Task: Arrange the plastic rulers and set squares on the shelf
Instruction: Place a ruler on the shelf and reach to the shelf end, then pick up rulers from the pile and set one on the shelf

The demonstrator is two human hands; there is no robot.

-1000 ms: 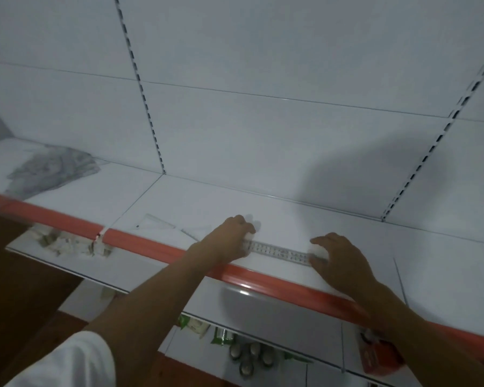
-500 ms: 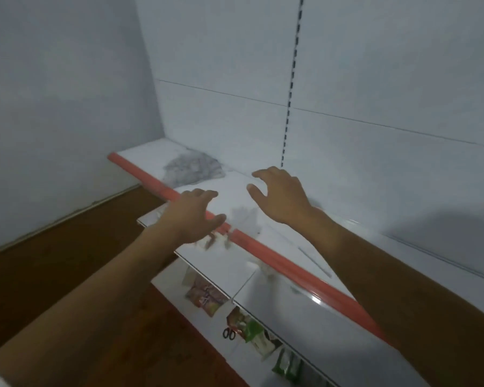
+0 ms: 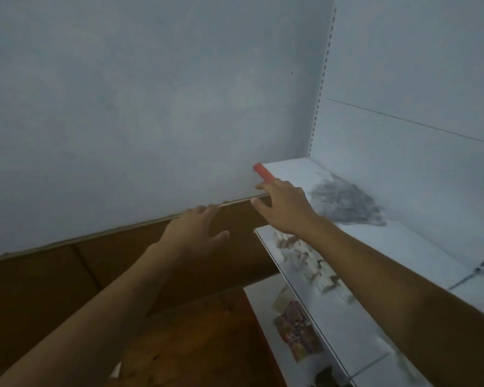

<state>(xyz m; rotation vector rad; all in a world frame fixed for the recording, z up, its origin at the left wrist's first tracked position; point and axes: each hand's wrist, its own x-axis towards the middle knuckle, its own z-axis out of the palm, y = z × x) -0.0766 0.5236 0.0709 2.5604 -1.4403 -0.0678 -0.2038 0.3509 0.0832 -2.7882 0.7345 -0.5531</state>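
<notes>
The white shelf (image 3: 419, 247) with a red front strip (image 3: 264, 172) runs along the right of the head view. My right hand (image 3: 284, 209) hovers over the shelf's left front edge, fingers spread and holding nothing. My left hand (image 3: 194, 233) hangs in the air left of the shelf, over the floor, fingers loosely spread and empty. No ruler or set square shows in this blurred frame.
A grey smudged patch (image 3: 347, 203) lies on the top shelf near the corner. A lower shelf (image 3: 333, 317) carries small pale packets (image 3: 310, 261), and a colourful packet (image 3: 298, 335) lies below. A pale wall (image 3: 123, 107) stands to the left above brown wooden floor (image 3: 179, 331).
My view has swung far left, from the ruler on the shelf to the corner wall. Both hands left the ruler and now hover empty, the left one off the shelf.
</notes>
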